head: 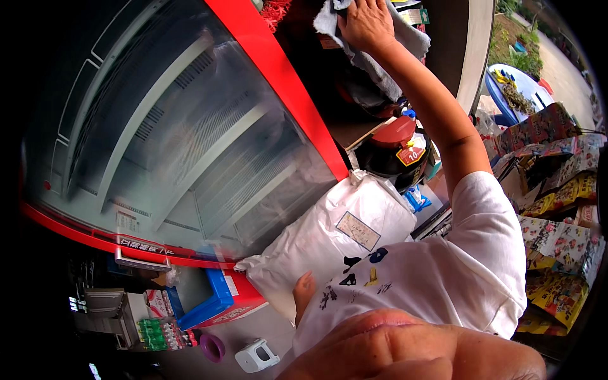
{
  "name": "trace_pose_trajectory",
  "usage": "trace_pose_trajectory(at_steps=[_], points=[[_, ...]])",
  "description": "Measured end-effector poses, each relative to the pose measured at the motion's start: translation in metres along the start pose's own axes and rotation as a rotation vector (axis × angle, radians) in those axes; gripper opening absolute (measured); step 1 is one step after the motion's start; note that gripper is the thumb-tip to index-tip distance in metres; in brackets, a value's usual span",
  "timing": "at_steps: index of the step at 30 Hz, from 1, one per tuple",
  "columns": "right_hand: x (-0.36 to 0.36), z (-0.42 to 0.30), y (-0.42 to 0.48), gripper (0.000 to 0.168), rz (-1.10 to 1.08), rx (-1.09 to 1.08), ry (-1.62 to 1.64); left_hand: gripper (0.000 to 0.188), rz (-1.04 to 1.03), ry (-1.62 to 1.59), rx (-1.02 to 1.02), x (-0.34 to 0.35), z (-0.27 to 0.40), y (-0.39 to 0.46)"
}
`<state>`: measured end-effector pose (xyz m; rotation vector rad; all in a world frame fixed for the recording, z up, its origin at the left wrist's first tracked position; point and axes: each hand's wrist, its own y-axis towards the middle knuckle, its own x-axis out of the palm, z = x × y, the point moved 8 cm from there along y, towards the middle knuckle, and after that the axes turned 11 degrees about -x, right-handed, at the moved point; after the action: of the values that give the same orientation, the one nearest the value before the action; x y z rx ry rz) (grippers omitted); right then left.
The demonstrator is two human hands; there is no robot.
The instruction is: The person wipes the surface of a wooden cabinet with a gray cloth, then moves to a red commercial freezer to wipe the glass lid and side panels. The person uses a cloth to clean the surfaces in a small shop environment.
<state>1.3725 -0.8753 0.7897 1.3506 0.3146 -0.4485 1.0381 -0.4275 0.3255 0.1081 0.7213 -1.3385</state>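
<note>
My right hand (368, 23) reaches far forward, pressing on a grey cloth (377, 69) bunched beneath the palm and fingers. The cloth drapes over a dark, glossy object whose kind is hard to make out. Closer to me sits a round black appliance (382, 154) with a dark red top and a red and yellow tag. My left hand (305, 287) hangs low by my shirt, partly hidden by it, beside a large white plastic sack (308, 232) that bears a paper label. Whether it holds anything is not visible.
A red-framed glass-door display fridge (289, 85) fills the left. Below it are a blue-rimmed red chest (209, 301), packs of bottles (154, 332), a purple basin (212, 347) and a white stool (256, 356). Hanging snack packets (555, 280) line my right.
</note>
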Motion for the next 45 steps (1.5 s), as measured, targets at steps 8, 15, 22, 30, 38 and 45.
trace_pose_trajectory(at_steps=[8, 15, 22, 30, 38, 45], points=[[0.026, -0.054, 0.052, 0.051, -0.192, -0.234, -0.058, 0.029, 0.015, -0.035, -0.044, -0.004, -0.023, 0.011], [0.057, -0.098, 0.081, 0.039, -0.283, -0.470, -0.083, 0.028, -0.031, -0.023, 0.212, 0.003, 0.011, 0.032], [0.044, -0.102, 0.054, 0.023, -0.030, -0.534, -0.089, 0.028, -0.157, 0.091, 0.291, 0.011, 0.008, 0.032], [-0.011, -0.012, -0.004, 0.030, 0.166, -0.174, 0.065, 0.030, -0.283, 0.055, 0.191, -0.004, -0.071, 0.043], [0.031, 0.040, -0.018, 0.054, 0.032, 0.183, 0.128, 0.030, -0.300, 0.128, 0.273, -0.010, -0.058, 0.046], [0.012, 0.022, -0.013, 0.045, 0.038, 0.145, 0.110, 0.035, -0.309, 0.076, 0.092, -0.019, -0.094, 0.040]])
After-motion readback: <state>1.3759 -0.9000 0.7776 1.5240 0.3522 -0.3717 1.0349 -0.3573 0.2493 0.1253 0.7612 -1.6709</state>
